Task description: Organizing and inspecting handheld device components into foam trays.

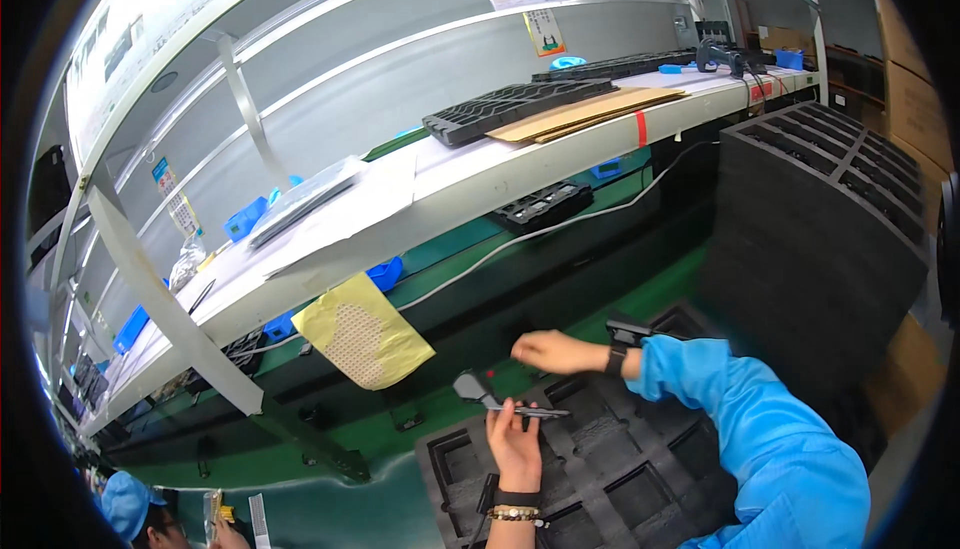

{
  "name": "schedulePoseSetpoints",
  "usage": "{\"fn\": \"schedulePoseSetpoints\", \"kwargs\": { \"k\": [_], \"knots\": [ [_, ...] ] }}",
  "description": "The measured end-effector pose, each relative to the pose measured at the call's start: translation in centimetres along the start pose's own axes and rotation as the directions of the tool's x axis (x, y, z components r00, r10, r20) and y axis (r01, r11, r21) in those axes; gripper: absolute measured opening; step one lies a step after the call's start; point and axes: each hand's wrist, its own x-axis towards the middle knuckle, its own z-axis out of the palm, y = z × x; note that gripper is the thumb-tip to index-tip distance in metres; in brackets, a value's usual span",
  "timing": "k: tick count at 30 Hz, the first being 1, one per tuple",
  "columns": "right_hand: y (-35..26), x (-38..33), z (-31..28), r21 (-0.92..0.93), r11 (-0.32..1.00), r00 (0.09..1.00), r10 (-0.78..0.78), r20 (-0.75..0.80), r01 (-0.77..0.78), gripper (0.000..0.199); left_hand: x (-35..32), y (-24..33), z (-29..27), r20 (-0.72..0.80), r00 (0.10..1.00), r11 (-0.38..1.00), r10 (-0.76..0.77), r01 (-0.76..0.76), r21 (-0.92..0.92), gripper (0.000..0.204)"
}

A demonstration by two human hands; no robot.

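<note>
Item: left hand [514, 441] pinched a slim dark part [510, 405] (long axis crosswise), held just above the black foam tray [640, 469]. Right hand [556, 352], fingers loosely curled and holding nothing, hovered just beyond the part, the farther hand.

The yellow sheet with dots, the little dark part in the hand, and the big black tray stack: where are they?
yellow sheet [365, 334], head view, its dotted middle.
dark part [520, 410], head view, its thin bar, held by the left hand [513, 444].
tray stack [810, 219], head view, its front wall.
</note>
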Motion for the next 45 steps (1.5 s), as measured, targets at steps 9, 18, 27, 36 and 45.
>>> {"fn": "schedulePoseSetpoints", "kwargs": {
  "k": [9, 18, 27, 36, 45],
  "knots": [
    [-7.6, -11.2, -2.3, -0.297, 0.955, 0.997, 0.016, 0.079, 0.008, 0.021, -0.2, -0.2, 0.2, 0.046, 0.998, 0.989, -0.032, 0.025, 0.149, 0.03],
    [8.4, -7.4, -9.4, 0.437, 0.827, 0.78, 0.519, -0.348, -0.355, 0.027, -0.2, -0.6, 0.6, 0.113, 0.988, 0.951, -0.102, 0.063, 0.304, 0.052],
    [19.8, -5.4, -12.9, 0.57, 0.597, 0.4, 0.802, -0.443, -0.565, 0.035, -0.2, 0.3, 0.3, 0.114, 0.989, 0.944, -0.091, 0.05, 0.325, 0.044],
    [13.2, -12.0, -10.4, -0.334, 0.778, 0.625, 0.096, -0.775, -0.533, 0.044, -0.9, 0.3, 1.0, 0.111, 0.987, 0.864, 0.116, -0.156, 0.479, 0.037],
    [-7.3, -35.8, -9.8, -0.403, 0.646, 0.713, 0.329, -0.619, -0.648, 0.076, -8.2, 11.8, 1.0, 0.339, 0.553, 0.039, 0.761, -0.56, 0.827, 0.038]
  ]
}}
